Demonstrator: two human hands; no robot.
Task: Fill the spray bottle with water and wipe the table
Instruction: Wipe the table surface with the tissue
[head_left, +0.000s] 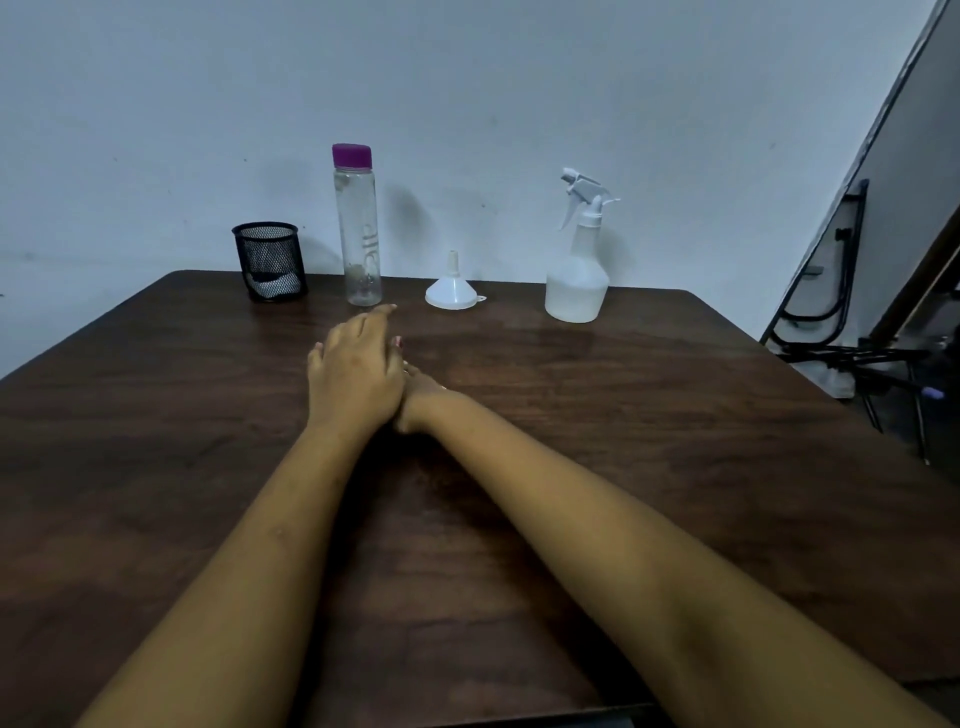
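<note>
Head view: both bare forearms reach over the dark brown wooden table (675, 415). Left hand (356, 371) lies over right hand (418, 397), fingers loosely extended, gripping nothing (right fingers mostly hidden). Along the far edge stand a black mesh cup (269, 261), purple-capped clear bottle (357, 223), white plastic funnel (453, 286) and translucent white spray bottle (579, 260).

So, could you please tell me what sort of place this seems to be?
Probably a plain room at home or in a small office: a dark wooden table against a bare white wall, a mesh pen cup, and folded stands leaning at the right.
</note>
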